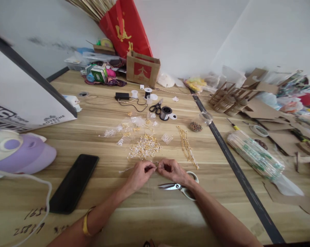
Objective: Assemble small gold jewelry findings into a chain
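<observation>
My left hand [142,174] is closed in a pinch, with a thin silver chain [125,169] trailing out on the table to its left. Facing it, my right hand [171,169] also pinches, its fingertips almost touching the left ones. What sits between the right fingertips is too small to name. Just beyond both hands lies a pile of gold and silver jewellery findings [144,146]. White-handled scissors [171,186] rest partly beneath my right wrist, blades pointing left. Several gold chains [186,147] are laid out to the right of the pile.
Small bags of findings [110,132], a wire spool [166,113] and black scissors [156,107] lie behind the pile. A black phone [74,183] and a purple-white appliance [28,151] are at left. On the right, a dark strip [229,154] crosses the table beside packaged sticks [255,156].
</observation>
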Demonstrator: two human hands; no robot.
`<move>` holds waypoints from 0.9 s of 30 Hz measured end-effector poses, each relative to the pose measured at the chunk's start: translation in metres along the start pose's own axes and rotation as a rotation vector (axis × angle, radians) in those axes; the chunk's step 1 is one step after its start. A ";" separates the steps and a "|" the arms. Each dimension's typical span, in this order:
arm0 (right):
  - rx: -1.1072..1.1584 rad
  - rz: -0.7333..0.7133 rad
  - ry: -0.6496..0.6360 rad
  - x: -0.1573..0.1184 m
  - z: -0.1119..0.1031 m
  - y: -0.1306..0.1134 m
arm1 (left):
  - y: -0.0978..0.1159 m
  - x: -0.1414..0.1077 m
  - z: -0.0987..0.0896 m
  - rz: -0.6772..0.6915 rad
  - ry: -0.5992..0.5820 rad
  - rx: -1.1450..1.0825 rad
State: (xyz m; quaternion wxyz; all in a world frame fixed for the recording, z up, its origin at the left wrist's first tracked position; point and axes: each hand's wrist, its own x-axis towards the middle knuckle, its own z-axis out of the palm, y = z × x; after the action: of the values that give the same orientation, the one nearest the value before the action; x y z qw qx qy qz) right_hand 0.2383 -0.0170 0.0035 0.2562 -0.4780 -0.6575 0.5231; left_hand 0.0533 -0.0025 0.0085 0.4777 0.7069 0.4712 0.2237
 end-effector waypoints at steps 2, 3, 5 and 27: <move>-0.003 0.000 0.004 0.000 0.000 0.001 | 0.001 0.000 0.000 0.004 -0.002 0.006; -0.003 0.000 0.006 0.000 0.000 0.002 | 0.001 0.000 0.000 0.005 -0.003 0.007; -0.003 0.001 0.005 0.000 0.000 0.003 | 0.001 0.000 0.000 0.008 -0.005 0.006; -0.045 -0.019 -0.014 0.001 0.000 0.005 | -0.002 0.000 0.001 0.031 0.000 0.000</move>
State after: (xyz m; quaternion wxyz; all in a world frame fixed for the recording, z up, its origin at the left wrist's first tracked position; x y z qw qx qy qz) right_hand 0.2391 -0.0161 -0.0013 0.2455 -0.4736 -0.6755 0.5091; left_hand 0.0524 -0.0029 0.0061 0.4740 0.7141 0.4604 0.2311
